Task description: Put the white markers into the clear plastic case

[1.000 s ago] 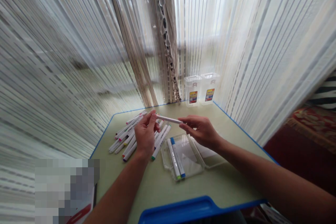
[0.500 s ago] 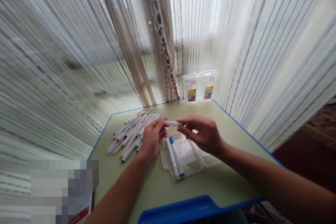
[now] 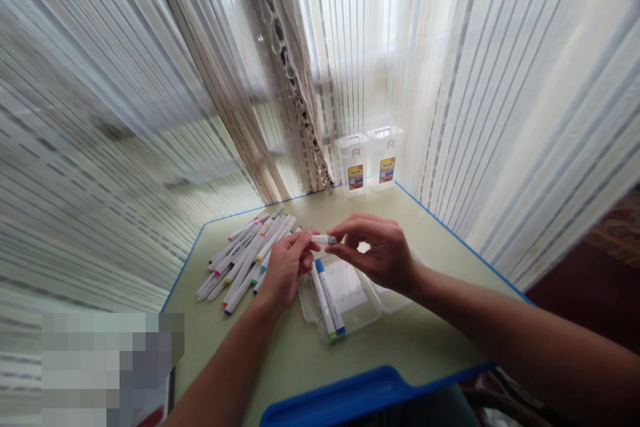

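A white marker (image 3: 321, 239) with a grey end is held level above the table between both hands. My left hand (image 3: 289, 267) pinches its left end, while the thumb and fingers of my right hand (image 3: 373, 247) close on the grey end. Below them lies an open clear plastic case (image 3: 357, 300). Two white markers rest side by side in its left part, one with a green tip (image 3: 325, 303) and one with blue ends (image 3: 331, 297). To the left of my left hand is a loose pile of white markers (image 3: 245, 257) with variously coloured ends. My right hand and forearm partly cover the case's other half.
Two clear plastic containers (image 3: 354, 163) with yellow labels stand at the table's back edge. The pale green table (image 3: 400, 347) has a blue rim and a raised blue tray lip (image 3: 345, 397) in front. String curtains (image 3: 280, 80) hang close behind it.
The held marker has turned from slanting lengthwise to pointing more toward me, its grey end now showing. My left hand has come closer to my right. The camera view has shifted slightly.
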The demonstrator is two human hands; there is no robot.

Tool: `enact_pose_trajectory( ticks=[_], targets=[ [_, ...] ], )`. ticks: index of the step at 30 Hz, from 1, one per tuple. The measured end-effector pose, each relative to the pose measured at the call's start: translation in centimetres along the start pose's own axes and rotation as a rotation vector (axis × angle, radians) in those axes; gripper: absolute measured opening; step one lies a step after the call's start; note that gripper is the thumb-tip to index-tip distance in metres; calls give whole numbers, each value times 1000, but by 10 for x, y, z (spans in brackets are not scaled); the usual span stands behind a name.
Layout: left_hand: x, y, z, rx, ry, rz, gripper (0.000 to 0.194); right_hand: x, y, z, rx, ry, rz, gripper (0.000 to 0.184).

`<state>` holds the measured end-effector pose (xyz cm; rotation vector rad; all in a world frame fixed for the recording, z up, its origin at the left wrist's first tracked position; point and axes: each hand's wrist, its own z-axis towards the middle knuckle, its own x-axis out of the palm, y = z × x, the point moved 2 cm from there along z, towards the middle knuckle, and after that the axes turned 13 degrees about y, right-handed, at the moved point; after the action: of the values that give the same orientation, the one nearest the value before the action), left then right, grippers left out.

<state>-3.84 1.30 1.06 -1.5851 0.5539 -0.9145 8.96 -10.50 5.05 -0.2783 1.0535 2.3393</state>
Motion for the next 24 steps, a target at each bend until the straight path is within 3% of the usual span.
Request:
enact_pose_trajectory(
  ticks=[8,14,20,24],
  targets=[
    [-4,-3,1,53,-28,-94,28,1,-1,-1,50,-40,91,12],
    [-10,-12,1,209,-130,-123,27,8,-11,-4,141,53,109,9],
    [-14,-12,1,320,-143,2,26,13,-15,-4,197,145,111,13],
    [-10,-12,-1,346,-94,179,26,16,-20,-3,358,216,283,24]
  ],
)
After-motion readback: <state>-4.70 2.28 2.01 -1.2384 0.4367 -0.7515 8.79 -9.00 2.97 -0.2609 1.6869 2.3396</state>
